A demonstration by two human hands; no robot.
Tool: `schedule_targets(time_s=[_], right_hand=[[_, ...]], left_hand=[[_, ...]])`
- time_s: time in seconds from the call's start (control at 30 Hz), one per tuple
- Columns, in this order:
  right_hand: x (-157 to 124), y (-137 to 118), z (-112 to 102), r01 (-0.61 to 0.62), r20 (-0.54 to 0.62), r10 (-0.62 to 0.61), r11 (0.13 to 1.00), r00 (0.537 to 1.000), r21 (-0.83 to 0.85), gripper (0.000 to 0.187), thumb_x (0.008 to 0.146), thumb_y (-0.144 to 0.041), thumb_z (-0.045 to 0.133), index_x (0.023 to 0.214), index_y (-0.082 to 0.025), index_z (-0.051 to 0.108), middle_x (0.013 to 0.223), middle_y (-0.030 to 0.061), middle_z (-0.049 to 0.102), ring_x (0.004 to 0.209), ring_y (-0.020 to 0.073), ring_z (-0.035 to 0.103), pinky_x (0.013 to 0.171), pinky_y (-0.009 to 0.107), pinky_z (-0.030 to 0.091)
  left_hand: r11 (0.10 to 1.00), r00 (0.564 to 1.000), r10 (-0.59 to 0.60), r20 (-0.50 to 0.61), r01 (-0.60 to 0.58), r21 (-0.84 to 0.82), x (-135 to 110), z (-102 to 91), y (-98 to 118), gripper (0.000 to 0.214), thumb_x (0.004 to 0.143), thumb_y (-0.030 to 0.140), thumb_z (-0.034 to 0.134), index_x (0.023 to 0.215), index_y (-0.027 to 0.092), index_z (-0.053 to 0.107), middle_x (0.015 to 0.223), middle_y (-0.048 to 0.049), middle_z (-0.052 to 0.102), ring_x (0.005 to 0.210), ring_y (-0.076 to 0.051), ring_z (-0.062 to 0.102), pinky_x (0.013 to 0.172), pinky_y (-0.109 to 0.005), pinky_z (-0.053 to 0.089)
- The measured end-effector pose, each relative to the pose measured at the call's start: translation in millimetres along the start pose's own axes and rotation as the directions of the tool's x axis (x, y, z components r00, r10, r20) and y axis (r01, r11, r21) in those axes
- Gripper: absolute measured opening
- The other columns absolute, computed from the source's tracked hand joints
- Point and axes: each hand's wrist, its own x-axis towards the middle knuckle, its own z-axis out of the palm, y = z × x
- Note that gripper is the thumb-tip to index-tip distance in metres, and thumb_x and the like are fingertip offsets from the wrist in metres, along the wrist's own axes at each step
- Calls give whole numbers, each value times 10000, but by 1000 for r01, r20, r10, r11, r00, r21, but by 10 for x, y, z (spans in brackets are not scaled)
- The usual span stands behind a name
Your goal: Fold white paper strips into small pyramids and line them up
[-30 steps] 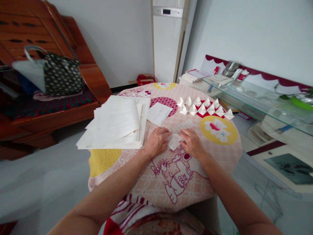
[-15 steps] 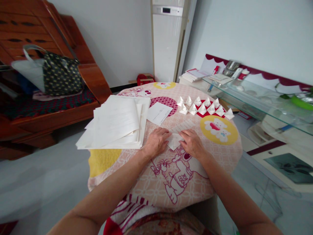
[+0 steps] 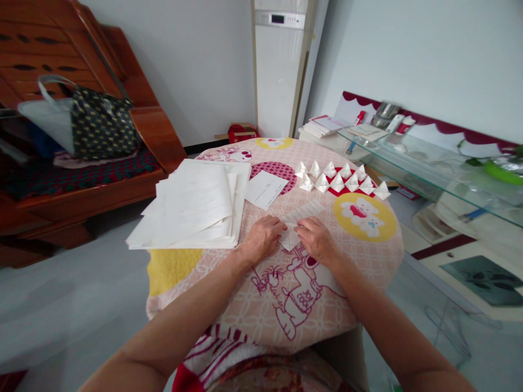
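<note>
A small folded piece of white paper [image 3: 290, 238] lies on the cloth-covered table [image 3: 261, 321], its pointed end toward me. My left hand [image 3: 263, 238] grips its left side, fingers bent and pressed on it. On the opposite side my right hand [image 3: 315, 239] has its fingers closed on the paper's edge. Just beyond the hands lies a printed paper strip [image 3: 305, 210]. Farther off is a printed white sheet [image 3: 267, 189]. Several folded white paper shapes [image 3: 337, 183] with peaked tops stand in two rows at the back right.
A stack of white paper [image 3: 192, 209] covers the table's left side. To the right, a glass shelf [image 3: 441, 158] holds cups, papers and other items. A wooden bench [image 3: 151, 136] with a patterned bag [image 3: 104, 122] stands at left. Behind the table is a tall white cabinet-like unit [image 3: 280, 71].
My right hand has shifted slightly left, closer to my left hand, along the folded paper. The left hand stays almost where it was.
</note>
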Motion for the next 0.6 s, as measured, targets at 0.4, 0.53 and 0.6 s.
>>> schedule_targets(time_s=[0.4,0.53,0.6], right_hand=[[17,-24,58,45,53,-40,994,998,-101,259,944,-81,500,864,-168,730,885,102,654,900,242,528,793,335,434],[24,-57,78,19,122,-6,994,993,-104,244,941,-73,519,853,-153,732,871,103,660,882,236,537,770,330,422],[23,-86,77,12,154,6,994,988,-113,247,937,-57,518,866,-152,734,876,101,664,881,231,541,774,327,420]], left_hand=[[998,998,44,-48,-47,-52,-3,101,-60,322,830,31,606,1084,167,751,985,-87,709,961,-218,640,887,-339,546],[997,998,51,-43,-53,-64,2,95,-59,294,855,48,597,1066,172,758,988,-83,713,960,-213,638,890,-333,540],[997,998,52,-34,-54,-56,3,89,-54,266,870,60,588,1029,179,765,974,-79,711,951,-206,636,882,-325,535]])
